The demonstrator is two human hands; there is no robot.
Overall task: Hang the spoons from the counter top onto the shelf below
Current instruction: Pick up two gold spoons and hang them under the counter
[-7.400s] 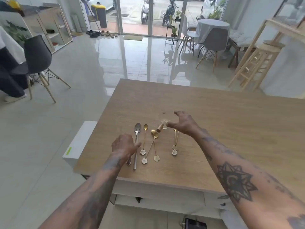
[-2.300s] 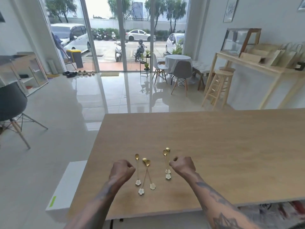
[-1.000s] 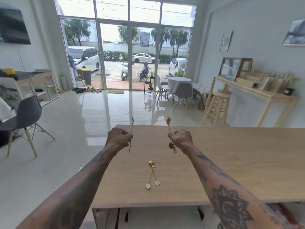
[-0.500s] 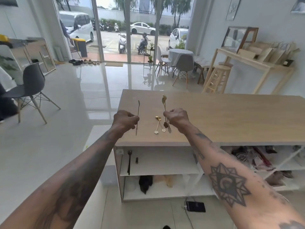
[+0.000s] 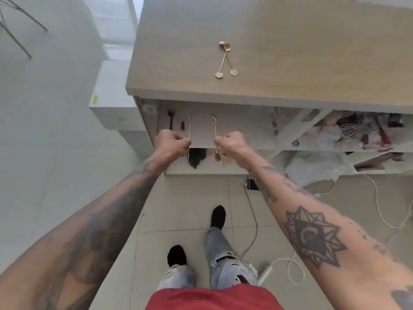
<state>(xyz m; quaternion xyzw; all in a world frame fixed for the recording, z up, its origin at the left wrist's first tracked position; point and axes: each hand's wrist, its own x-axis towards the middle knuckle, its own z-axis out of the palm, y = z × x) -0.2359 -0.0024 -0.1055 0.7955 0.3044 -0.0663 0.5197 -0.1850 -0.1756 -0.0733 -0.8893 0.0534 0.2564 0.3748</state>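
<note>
Both fists sit mid-frame before the shelf (image 5: 223, 133) under the counter top (image 5: 290, 52). Left hand (image 5: 172, 144) pinches one gold spoon (image 5: 189, 128), right hand (image 5: 232, 142) a gold pair (image 5: 214, 128), all upright, bowls up. Hanging spots lie just above-left, nearer the left hand. Two spoons (image 5: 224, 60) remain on top.

Readable text: one round label only.

Among the clutter on the right-hand shelf (image 5: 335, 147) under the counter lies a dark round label (image 5: 349, 131) with pale lettering. Its larger word looks like "Coffee", with a smaller word beneath it too blurred to make out. What the label is stuck on cannot be told. A small green sticker (image 5: 95, 99) on the white box (image 5: 111, 95) left of the counter shows no legible writing.
</note>
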